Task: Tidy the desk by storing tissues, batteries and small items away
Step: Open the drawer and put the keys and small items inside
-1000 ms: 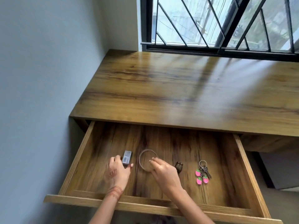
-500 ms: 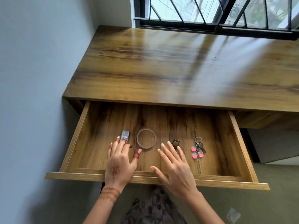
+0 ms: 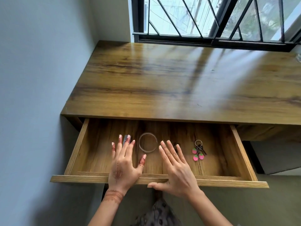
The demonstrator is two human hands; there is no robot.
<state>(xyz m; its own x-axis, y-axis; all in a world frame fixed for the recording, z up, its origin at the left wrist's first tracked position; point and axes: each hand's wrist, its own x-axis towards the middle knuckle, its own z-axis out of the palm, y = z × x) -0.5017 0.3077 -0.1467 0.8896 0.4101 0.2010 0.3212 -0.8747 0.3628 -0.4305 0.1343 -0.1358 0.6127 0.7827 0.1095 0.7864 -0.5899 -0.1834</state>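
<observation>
This is a room in a home. A wooden desk [image 3: 162, 79] fills a corner, with a plain wall [image 3: 40, 79] at 9 o'clock and a barred window [image 3: 211, 18] at 12 o'clock. Its open drawer [image 3: 76, 149] at 6 o'clock holds a keyring [image 3: 198, 151] with pink charms.

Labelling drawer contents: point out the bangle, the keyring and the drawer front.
bangle [image 3: 147, 151], head view, near rim.
keyring [image 3: 195, 157], head view, lower pink charm.
drawer front [image 3: 78, 178], head view, left stretch.

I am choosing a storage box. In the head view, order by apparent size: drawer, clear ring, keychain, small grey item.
1. drawer
2. clear ring and keychain, about alike
3. small grey item, unsure: the left hand hides most of it
</observation>
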